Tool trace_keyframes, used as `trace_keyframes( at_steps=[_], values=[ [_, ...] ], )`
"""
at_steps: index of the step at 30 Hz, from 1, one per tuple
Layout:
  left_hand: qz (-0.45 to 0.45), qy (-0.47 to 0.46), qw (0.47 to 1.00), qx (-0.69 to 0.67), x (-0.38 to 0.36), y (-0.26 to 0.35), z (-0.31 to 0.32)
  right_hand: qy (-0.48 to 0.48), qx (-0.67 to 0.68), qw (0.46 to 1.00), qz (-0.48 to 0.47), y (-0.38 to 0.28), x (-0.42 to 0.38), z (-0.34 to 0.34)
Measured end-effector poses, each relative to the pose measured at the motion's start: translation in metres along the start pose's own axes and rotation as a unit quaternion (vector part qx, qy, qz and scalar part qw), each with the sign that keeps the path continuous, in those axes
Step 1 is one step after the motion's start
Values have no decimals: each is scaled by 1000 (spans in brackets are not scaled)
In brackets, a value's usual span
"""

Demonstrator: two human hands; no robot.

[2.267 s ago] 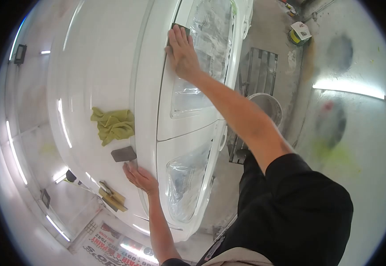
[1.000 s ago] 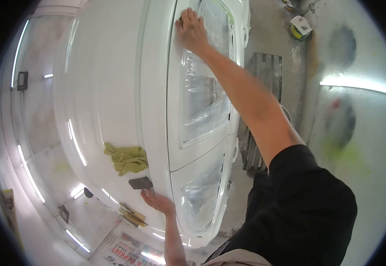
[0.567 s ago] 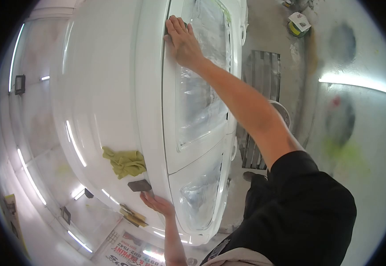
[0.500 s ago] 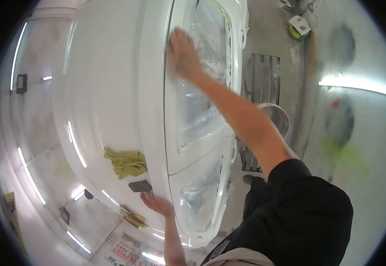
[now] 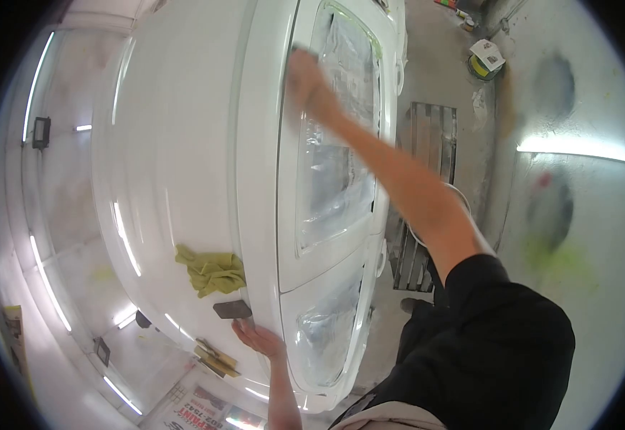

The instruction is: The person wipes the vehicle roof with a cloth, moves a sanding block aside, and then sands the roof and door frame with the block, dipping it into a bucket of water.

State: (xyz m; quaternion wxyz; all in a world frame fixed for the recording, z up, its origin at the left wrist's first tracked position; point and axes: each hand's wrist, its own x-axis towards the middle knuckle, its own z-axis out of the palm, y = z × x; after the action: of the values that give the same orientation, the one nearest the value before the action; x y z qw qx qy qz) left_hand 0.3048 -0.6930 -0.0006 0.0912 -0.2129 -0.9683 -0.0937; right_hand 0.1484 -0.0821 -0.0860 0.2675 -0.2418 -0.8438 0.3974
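My right hand (image 5: 311,84) is blurred at the upper edge of the white vehicle's side (image 5: 291,179), above a window covered with clear plastic sheeting (image 5: 334,172). Its fingers are closed over a dark pad (image 5: 305,50), of which only an edge shows. My left hand (image 5: 261,340) rests on the white roof (image 5: 176,143) with its fingers stretched out. Just beyond its fingertips lies a grey sanding block (image 5: 233,309). A crumpled olive-green cloth (image 5: 212,271) lies on the roof past the block.
Yellowish sheets (image 5: 216,357) lie near the roof's end. On the floor to the right are a slatted metal platform (image 5: 433,143), a white bucket (image 5: 458,192) partly behind my arm, and a yellow-green tub (image 5: 481,68) by the wall. Wall lights (image 5: 574,149) glow.
The view has shifted slightly, so the vehicle, cloth and block sit a little lower and further right. My right hand still moves along the upper edge; my left hand keeps its place beside the block.
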Motion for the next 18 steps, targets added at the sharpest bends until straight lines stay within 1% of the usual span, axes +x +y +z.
trace_keyframes(
  at_steps=[1, 2, 4, 5, 6, 7, 8, 11, 12, 13, 14, 15, 16, 18],
  values=[
    [2, 0, 1000, 4, 1, -2, -2, 175, 29, 981, -80, -26, -61, 33],
    [2, 2, 1000, 8, 0, -3, -2, 129, 69, 987, -60, -53, -95, 27],
    [7, 9, 1000, 12, 2, 1, 4, 145, 38, 986, -78, -50, -92, 24],
    [16, 10, 1000, 16, 3, 0, 1, 174, 35, 980, -84, -36, -73, 20],
    [19, 16, 1000, 18, 1, 3, 2, 201, 33, 974, -97, -13, -34, 13],
    [16, 14, 1000, 20, -1, 4, 3, 203, 21, 978, -45, 9, 9, -1],
    [16, 11, 1000, 22, 0, 5, 4, 208, 6, 978, 9, 24, 36, -12],
    [12, -1, 1000, 18, -2, 2, -1, 160, -13, 987, 7, 28, 35, -15],
    [9, 1, 1000, 14, 0, 3, 1, 182, -2, 983, -31, 10, -1, -9],
    [0, 1, 1000, 6, 1, 2, 2, 164, 11, 985, -49, -4, -38, 2],
    [-9, -1, 1000, 0, -1, 1, 3, 124, 42, 990, -51, -19, -73, 10],
    [-15, -7, 1000, -3, 0, 0, 1, 89, 72, 992, -52, -37, -100, 2],
    [-11, -8, 1000, 5, -1, -2, 0, 84, 51, 994, -46, -34, -94, -1],
    [-9, -3, 1000, 18, -2, -3, 4, 72, 11, 996, -44, -16, -55, -5]
  ],
)
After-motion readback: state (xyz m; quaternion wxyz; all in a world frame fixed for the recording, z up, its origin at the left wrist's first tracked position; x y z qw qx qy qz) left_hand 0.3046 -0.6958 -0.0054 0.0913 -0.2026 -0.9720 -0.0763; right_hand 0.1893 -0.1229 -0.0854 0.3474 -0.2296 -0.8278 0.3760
